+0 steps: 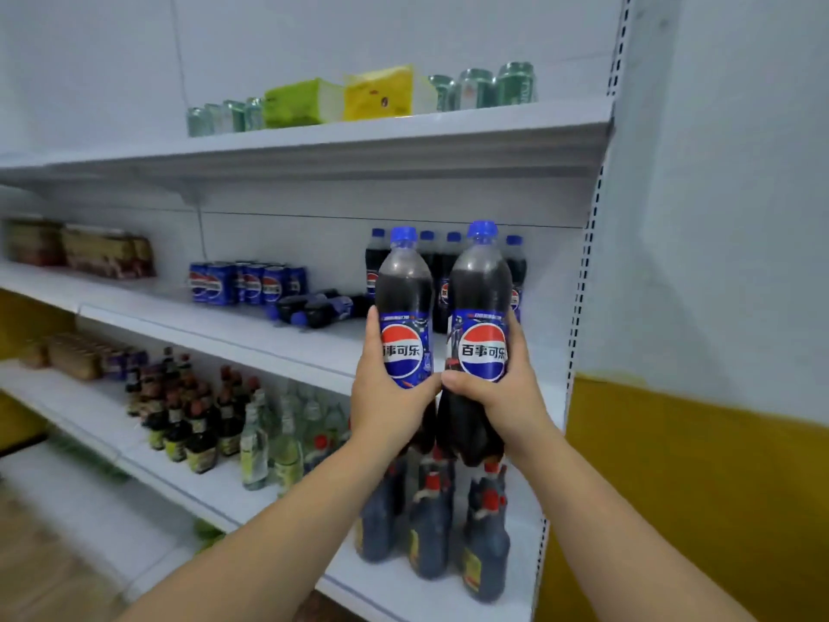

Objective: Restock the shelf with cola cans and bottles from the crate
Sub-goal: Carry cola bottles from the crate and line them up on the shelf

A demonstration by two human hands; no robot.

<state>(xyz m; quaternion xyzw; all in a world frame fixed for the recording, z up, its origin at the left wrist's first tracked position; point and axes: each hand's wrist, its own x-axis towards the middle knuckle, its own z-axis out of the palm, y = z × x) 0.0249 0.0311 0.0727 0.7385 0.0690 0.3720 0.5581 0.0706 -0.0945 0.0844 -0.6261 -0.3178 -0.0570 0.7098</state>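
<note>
I hold two cola bottles upright, side by side, in front of the middle shelf [215, 327]. My left hand [386, 397] grips the left cola bottle [403, 303] around its blue label. The right cola bottle [481, 307] is gripped low on its label by my right hand [502, 397]. Both have blue caps and dark cola. Behind them several more cola bottles [516, 271] stand at the shelf's right end. Blue cola cans [246, 282] stand further left, and a few small cola bottles [314, 307] lie on their sides beside the cans. The crate is not in view.
The top shelf [314, 145] carries green cans and green and yellow packs. Below the middle shelf stand dark sauce bottles [188, 415], clear bottles [278, 442] and dark jugs with red caps [430, 523]. Brown packs [103, 251] sit at the far left. A white upright [583, 271] bounds the shelves on the right.
</note>
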